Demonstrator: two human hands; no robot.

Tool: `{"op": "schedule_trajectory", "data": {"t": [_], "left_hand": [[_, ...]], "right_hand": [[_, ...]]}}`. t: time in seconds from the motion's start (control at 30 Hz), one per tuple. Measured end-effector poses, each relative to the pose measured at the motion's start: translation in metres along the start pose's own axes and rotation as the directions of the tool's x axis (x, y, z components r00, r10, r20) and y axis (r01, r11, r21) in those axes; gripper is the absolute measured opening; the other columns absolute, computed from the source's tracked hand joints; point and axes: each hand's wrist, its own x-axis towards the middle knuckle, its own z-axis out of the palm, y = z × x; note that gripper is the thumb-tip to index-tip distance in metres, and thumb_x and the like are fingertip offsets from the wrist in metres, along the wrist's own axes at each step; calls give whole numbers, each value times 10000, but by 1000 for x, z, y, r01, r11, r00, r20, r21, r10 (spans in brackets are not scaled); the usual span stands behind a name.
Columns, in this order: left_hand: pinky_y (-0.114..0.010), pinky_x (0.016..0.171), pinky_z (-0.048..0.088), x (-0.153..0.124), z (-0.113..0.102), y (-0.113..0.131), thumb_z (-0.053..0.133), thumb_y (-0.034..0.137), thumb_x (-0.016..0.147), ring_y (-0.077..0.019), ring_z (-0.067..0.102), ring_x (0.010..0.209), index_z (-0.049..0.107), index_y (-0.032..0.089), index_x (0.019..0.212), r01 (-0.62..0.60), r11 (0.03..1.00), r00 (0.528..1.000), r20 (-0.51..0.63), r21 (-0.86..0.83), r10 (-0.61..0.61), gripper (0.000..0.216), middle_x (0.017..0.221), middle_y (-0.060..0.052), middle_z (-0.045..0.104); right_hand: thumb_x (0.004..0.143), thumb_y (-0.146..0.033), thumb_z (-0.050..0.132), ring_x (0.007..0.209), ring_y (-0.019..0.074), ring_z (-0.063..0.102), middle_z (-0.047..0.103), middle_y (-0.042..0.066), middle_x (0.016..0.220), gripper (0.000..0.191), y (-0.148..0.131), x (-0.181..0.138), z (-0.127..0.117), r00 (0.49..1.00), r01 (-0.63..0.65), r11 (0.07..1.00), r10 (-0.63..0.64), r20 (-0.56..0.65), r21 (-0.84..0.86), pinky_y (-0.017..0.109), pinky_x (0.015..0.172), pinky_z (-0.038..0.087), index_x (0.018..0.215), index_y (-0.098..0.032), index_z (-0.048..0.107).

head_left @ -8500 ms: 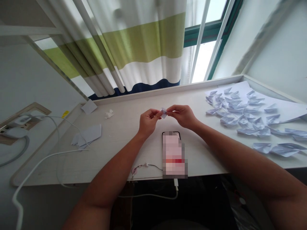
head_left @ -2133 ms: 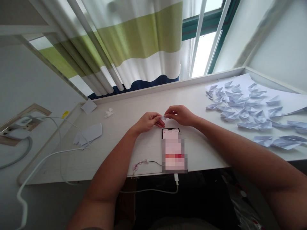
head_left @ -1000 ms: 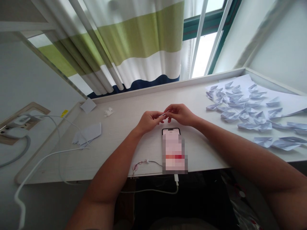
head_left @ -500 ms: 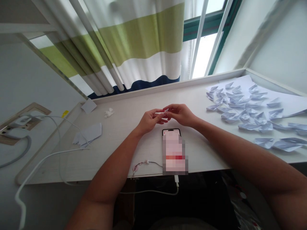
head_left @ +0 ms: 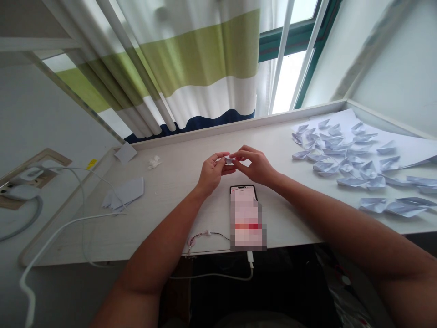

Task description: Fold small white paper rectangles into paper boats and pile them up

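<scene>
A small folded piece of white paper (head_left: 229, 160) is pinched between my two hands above the middle of the desk. My left hand (head_left: 212, 172) grips it from the left, fingers curled behind it. From the right, my right hand (head_left: 253, 162) holds its other side between thumb and fingertips. The fingers cover much of the paper, so its full shape is hidden. Just below my hands lies a phone (head_left: 243, 196), its screen lit and mostly blurred out. To the right, many folded white paper boats (head_left: 355, 155) lie in a loose group.
Loose paper sheets (head_left: 128, 192) lie on the left of the desk (head_left: 177, 182), near a crumpled white scrap (head_left: 154, 162) and a small paper square (head_left: 126, 153). White cables (head_left: 68, 223) run from a wall socket (head_left: 34, 177). A beaded strap (head_left: 200, 236) trails from the phone.
My fingers have shifted on the paper, and more of it shows between them. My right hand's thumb and fingers have spread a little. The camera view has moved slightly.
</scene>
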Motion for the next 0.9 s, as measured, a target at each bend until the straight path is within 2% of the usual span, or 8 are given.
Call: {"op": "schedule_trajectory", "data": {"t": [0.13,0.23,0.4,0.47,0.57,0.7,0.83,0.9], "left_hand": [[-432,1020,655,-1,-2,3,757,449,1002,-224,840,964,656,156,1276,-7,999,1000,-8,-47,7,413,954,-55,829],[-450,1048,637,0,-5,1,874,458,911,-228,838,976,613,159,1300,-6,999,1000,12,-47,7,557,973,-71,847],[-484,1043,637,2,-4,-3,910,470,869,-285,845,1016,617,171,1176,2,996,999,41,-93,2,519,1069,-107,857],[-488,1024,645,2,-2,-3,911,486,863,-300,849,1002,617,174,1117,0,995,999,49,-99,4,498,1069,-107,855],[-479,983,660,-1,2,-2,897,510,873,-309,850,989,603,175,1090,36,996,995,98,-83,-28,495,1062,-113,850],[-436,879,674,-5,3,0,845,582,896,-297,845,971,609,182,1057,41,998,992,118,42,-46,492,1023,-109,843],[-340,791,651,-5,-3,3,839,611,875,-246,809,957,722,170,973,-149,943,988,93,296,127,467,964,-90,827],[-311,744,644,-3,-6,5,846,610,861,-223,785,920,767,167,928,-213,913,977,90,349,194,455,934,-85,817]], "right_hand": [[1022,-228,661,1031,283,654,689,89,1056,231,0,0,-3,997,74,996,-73,18,-59,470,912,580,1145,-290,847],[1033,-272,663,1039,279,647,672,85,1058,219,-1,0,-5,998,58,998,-58,23,-11,491,949,579,1129,-306,856],[993,-410,739,990,247,700,702,68,1060,213,-3,2,-3,992,-105,963,121,-47,248,462,895,642,1126,-262,817],[950,-480,786,932,238,709,707,63,1020,270,-2,2,-1,980,-156,943,184,-70,295,451,845,657,1071,-241,815],[909,-563,817,884,233,713,718,67,988,333,-1,3,2,975,-178,929,211,-68,325,452,820,662,940,-231,823],[908,-563,821,867,228,718,736,68,942,338,-2,3,1,980,-164,931,191,-51,327,465,848,655,863,-228,820],[887,-528,850,840,219,714,745,64,914,311,-1,3,-4,984,-174,932,180,9,318,451,836,633,827,-224,823],[869,-543,861,846,225,720,758,66,908,326,-1,4,-5,979,-202,910,203,36,362,432,812,622,817,-224,823]]}}
